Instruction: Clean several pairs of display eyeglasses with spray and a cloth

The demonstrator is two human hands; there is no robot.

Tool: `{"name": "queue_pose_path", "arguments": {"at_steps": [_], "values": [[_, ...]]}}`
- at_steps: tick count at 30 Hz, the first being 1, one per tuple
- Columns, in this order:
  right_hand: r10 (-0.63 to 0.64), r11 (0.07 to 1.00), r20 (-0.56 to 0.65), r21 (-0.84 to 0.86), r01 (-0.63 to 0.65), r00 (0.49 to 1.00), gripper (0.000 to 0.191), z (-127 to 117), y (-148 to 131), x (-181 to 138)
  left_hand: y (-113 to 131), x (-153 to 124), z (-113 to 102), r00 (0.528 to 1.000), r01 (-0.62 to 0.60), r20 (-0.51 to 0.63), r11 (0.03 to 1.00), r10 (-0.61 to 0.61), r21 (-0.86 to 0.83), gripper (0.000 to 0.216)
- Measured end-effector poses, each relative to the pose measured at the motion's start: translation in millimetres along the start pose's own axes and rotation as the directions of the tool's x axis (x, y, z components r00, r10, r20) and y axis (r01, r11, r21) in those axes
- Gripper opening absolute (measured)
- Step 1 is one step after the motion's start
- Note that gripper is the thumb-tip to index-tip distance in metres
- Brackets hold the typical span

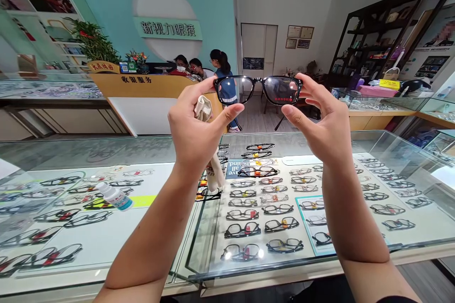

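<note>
I hold a pair of black-framed glasses [258,90] up at eye level, above a glass display counter [249,265]. My left hand [197,125] pinches the left end of the frame and also clutches a beige cleaning cloth [204,108], whose tail hangs down behind my wrist. My right hand [322,118] pinches the right end of the frame between thumb and fingers. The right lens carries red lettering.
A small white spray bottle [114,196] lies on the counter glass at left. Rows of glasses fill the case below. Across the aisle, people sit at a wooden service desk [142,86]. Dark shelves [384,33] stand at right, with more glass counters beneath them.
</note>
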State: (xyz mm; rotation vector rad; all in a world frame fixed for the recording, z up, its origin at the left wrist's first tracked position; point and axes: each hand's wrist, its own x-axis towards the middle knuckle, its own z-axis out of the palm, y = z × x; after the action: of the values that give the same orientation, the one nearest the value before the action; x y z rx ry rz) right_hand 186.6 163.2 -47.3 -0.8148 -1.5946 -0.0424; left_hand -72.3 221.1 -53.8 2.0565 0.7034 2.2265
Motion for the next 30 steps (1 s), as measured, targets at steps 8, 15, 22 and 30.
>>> {"name": "queue_pose_path", "arguments": {"at_steps": [8,15,22,30], "values": [[-0.039,0.996,-0.008,-0.082,0.038,0.999,0.067,2.9,0.8,-1.7,5.8,1.0,3.6,0.999,0.051,-0.019,0.999,-0.051,0.007,0.067],[-0.06,0.986,-0.04,-0.158,0.053,0.997,0.066,3.8,-2.7,-3.0,10.1,2.3,4.4,0.998,0.048,-0.029,0.997,-0.047,0.057,0.065],[-0.054,0.988,-0.04,-0.15,0.048,0.998,0.065,4.7,-4.7,-2.9,7.1,3.2,4.1,0.999,0.04,-0.023,0.997,-0.039,0.061,0.066],[-0.057,0.985,-0.045,-0.168,0.049,0.997,0.064,4.1,-7.2,-3.8,3.6,4.1,3.1,0.999,0.054,0.006,0.997,-0.054,0.057,0.068]]}}
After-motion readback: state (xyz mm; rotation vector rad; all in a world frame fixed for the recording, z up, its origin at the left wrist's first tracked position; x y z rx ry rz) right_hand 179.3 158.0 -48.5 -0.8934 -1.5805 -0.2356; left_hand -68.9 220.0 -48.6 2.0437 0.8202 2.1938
